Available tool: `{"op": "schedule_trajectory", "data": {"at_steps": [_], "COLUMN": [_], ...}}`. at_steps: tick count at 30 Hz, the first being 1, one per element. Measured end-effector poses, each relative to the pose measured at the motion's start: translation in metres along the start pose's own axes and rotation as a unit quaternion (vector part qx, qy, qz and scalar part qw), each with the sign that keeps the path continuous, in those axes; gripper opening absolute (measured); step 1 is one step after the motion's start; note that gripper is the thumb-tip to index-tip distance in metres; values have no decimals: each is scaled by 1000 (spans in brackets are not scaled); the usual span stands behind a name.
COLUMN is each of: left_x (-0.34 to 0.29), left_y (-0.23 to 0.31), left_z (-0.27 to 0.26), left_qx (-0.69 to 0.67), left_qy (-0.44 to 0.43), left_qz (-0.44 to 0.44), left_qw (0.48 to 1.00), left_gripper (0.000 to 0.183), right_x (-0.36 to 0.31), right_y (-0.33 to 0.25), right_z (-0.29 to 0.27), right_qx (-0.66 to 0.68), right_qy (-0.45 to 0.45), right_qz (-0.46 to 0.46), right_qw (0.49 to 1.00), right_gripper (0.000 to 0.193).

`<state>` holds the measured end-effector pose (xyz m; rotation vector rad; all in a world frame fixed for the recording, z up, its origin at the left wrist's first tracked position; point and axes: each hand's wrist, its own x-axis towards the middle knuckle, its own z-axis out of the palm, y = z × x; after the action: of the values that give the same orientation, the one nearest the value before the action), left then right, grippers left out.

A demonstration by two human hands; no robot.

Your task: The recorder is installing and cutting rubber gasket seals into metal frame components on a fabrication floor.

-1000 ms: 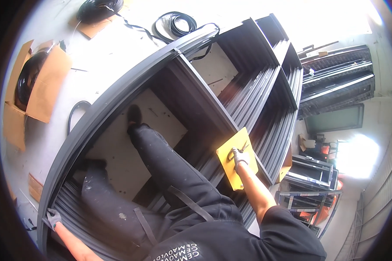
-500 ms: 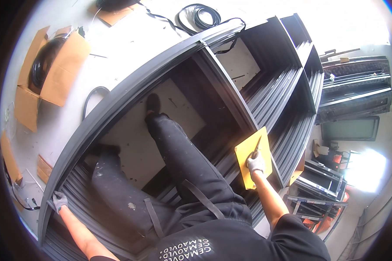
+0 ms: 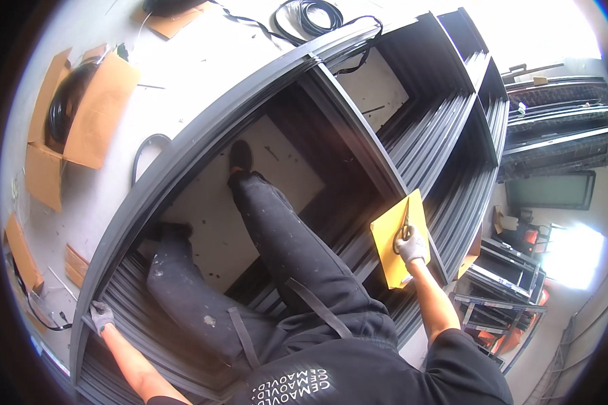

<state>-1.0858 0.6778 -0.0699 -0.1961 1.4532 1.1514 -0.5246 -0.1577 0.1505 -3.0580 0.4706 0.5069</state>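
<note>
My right hand (image 3: 413, 248), in a light grey glove, is closed around the dark handles of scissors (image 3: 402, 233), their blades pointing away from me. Behind the scissors is a flat yellow sheet (image 3: 386, 260) at the dividing bar of the frames; whether my fingers also hold the sheet I cannot tell. At the lower left my gloved left hand (image 3: 102, 316) is closed over the outer edge of the dark grey metal frames (image 3: 217, 101), which are stacked in layers. My legs stand inside one opening of that stack.
An open cardboard box (image 3: 101, 111) with coiled black material lies on the floor at the left. A black coil (image 3: 317, 19) and strap lie beyond the frames. At the right are more stacked frames (image 3: 554, 128), a glass panel (image 3: 550, 191) and a rack (image 3: 500, 290).
The whole view has shifted slightly right. My right hand has turned a little, and the scissors' handles show more. My left hand stays on the frame edge.
</note>
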Motion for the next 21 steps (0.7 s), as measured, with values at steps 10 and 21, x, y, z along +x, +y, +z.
{"op": "schedule_trajectory", "data": {"at_steps": [10, 21], "left_x": [6, 2], "left_y": [6, 2], "left_z": [-2, -6], "left_qx": [-4, 33], "left_qy": [16, 4], "left_qz": [-37, -12], "left_qw": [999, 999], "left_gripper": [18, 19], "right_x": [108, 201], "right_y": [-187, -305], "right_z": [-52, -54], "right_qx": [372, 405], "right_qy": [-212, -375], "right_qz": [-181, -172], "right_qw": [885, 816], "right_gripper": [53, 44]}}
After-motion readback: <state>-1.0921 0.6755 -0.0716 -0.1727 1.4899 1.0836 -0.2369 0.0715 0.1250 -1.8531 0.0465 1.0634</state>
